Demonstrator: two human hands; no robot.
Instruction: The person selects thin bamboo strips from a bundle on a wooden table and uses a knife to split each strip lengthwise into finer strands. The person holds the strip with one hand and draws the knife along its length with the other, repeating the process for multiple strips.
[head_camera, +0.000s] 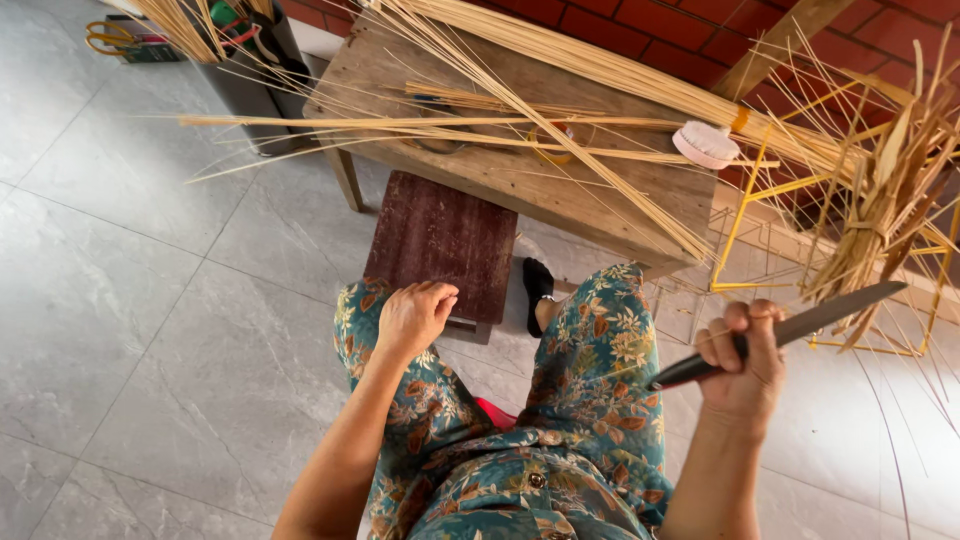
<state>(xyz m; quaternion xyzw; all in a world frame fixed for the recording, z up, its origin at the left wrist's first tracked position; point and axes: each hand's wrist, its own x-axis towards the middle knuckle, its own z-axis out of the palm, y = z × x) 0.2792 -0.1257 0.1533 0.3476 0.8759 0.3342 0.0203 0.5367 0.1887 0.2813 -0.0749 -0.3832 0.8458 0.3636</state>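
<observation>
Head view is showing a wooden bench (600, 185) carrying long bamboo strips (560, 60), with a small dark stool (445, 240) lying before it. Right hand (745, 365), fingers curled tight, is gripping a dark-handled knife (790, 330) beside the knee. Left hand (412, 315), loosely fisted, is resting on the left knee, holding nothing visible.

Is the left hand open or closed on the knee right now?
Closed. The left hand rests on the left knee with fingers curled into a loose fist; nothing shows in it. The right hand grips a knife.
</observation>
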